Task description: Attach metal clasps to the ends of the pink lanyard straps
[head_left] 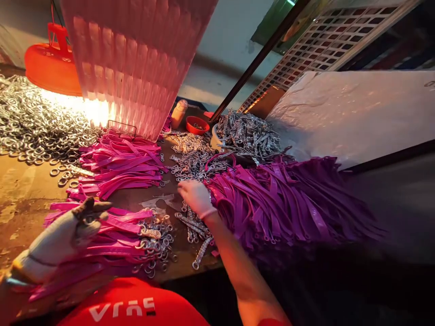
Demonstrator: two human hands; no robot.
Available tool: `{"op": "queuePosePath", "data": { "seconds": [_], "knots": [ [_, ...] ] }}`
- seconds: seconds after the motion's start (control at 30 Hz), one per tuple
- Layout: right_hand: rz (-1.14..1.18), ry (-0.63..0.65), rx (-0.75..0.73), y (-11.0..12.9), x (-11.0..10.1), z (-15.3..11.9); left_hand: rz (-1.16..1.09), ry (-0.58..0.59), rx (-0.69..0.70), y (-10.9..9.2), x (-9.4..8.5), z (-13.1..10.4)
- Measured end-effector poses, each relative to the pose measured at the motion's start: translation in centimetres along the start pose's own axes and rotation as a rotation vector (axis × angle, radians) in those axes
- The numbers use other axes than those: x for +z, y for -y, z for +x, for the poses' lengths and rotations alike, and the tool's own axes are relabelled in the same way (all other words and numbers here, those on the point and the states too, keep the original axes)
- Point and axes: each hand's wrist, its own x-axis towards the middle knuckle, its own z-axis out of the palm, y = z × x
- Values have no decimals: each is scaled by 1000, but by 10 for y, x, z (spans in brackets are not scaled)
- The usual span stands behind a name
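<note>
My left hand point(64, 240), in a worn whitish glove with dark fingertips, is closed at the lower left above a bundle of pink straps point(112, 246). A small metal ring point(89, 220) appears between its fingers. The bundle's right ends carry short chains and rings point(152, 242). My right hand point(195, 197), in a white glove, has its fingers pinched together beside the short metal chains point(192, 165); what they hold, if anything, is hidden. Just right of it lies a large heap of purple straps point(272, 199). Another stack of pink straps point(118, 165) lies farther back.
A big heap of metal rings point(37, 122) covers the back left under an orange lamp point(50, 65). A ribbed translucent sheet point(136, 59) stands beside it. Behind the chains are a red bowl point(197, 125), a bottle point(179, 114) and a container heaped with chains point(249, 133).
</note>
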Motion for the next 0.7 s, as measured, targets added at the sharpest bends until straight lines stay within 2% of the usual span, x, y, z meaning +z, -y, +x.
{"op": "queuePosePath", "data": {
  "seconds": [0.07, 0.17, 0.3, 0.4, 0.47, 0.53, 0.63, 0.7],
  "knots": [
    [-48, -9, 75, -23, 14, 27, -197, 95, -118, 4, 17, 10],
    [-66, -11, 100, -42, 34, 50, -239, 169, -141, 6, 37, 20],
    [-1, -78, 84, -53, 47, 51, -88, 144, -89, 14, 48, 20],
    [81, -176, 95, -52, 46, 40, 66, 126, 48, 25, 44, 20],
    [132, -236, 90, -37, 41, 25, 204, 120, 137, 34, 39, 20],
    [240, -270, 29, -8, 34, 3, 315, 123, 202, 41, 35, 21],
    [649, -294, -250, 54, 21, -36, 359, 97, 278, 48, 36, 19],
    [676, -339, -402, 93, 12, -58, 346, 87, 326, 48, 41, 16]
  ]
}}
